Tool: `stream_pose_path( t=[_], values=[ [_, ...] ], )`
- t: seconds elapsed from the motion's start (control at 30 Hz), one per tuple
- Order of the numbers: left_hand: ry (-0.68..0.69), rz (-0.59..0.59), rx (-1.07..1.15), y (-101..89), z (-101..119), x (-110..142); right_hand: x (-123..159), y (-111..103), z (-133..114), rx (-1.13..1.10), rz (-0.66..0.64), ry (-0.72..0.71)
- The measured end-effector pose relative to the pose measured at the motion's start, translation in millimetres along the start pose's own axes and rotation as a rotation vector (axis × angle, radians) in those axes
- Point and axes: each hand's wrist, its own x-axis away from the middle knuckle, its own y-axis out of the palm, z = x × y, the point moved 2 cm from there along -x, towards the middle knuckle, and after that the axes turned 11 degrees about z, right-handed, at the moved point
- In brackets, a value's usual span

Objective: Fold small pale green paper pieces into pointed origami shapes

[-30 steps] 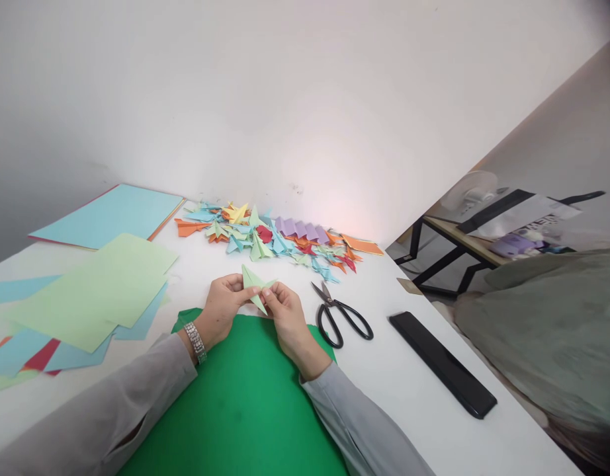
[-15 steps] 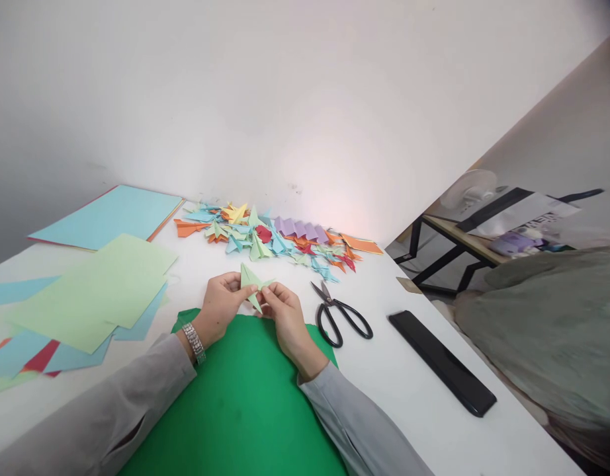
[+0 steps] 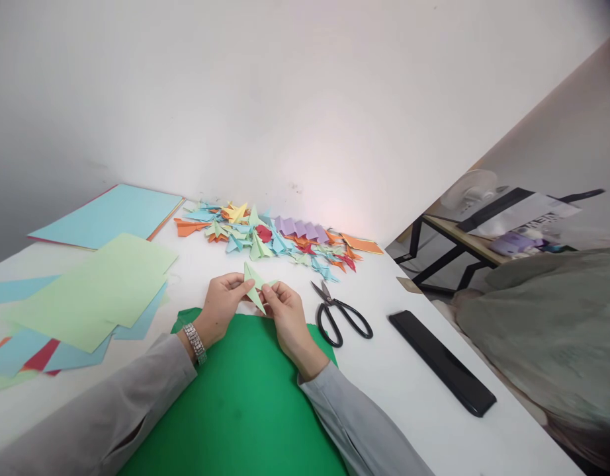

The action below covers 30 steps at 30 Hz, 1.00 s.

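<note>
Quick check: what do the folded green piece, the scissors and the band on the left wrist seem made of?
Folded green piece: matte paper, most likely, from its thin edges and sharp creases.
Scissors: dark metal at the blade end, by its dull sheen; the smooth black grips could be plastic or coated metal.
Wristband: probably silver-toned metal, judging by its shiny, link-like pattern.

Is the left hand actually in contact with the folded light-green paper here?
Touching. The head view shows it: the left hand grips the folded light-green paper, its thumb lying over the near face.
</note>
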Motion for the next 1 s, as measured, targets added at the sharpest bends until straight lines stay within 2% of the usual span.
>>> stream_pose_path(
  t=[0.3, 0.5, 0.6, 0.77, 1.0],
  values=[
    [0.063, -0.069, -0.033, -0.4, -3.4, -0.4, 1.8, -1.7, 0.3, -0.037, 0.052, 0.055],
    [0.097, -0.039, -0.098, 1.4, 0.7, 1.6, 1.9, -1.5, -0.3, 0.025, 0.056, 0.017],
    [0.108, -0.015, -0.109, 2.4, 3.3, 3.1, 1.7, -1.3, -0.3, 0.07, 0.035, -0.031],
    [0.046, -0.035, -0.068, 3.3, 3.7, 3.5, -0.1, -1.3, 0.6, 0.034, -0.057, -0.04],
    [0.05, -0.069, -0.045, 2.1, 0.5, 3.0, -0.7, -2.8, -2.0, 0.032, -0.06, -0.073]
  ],
)
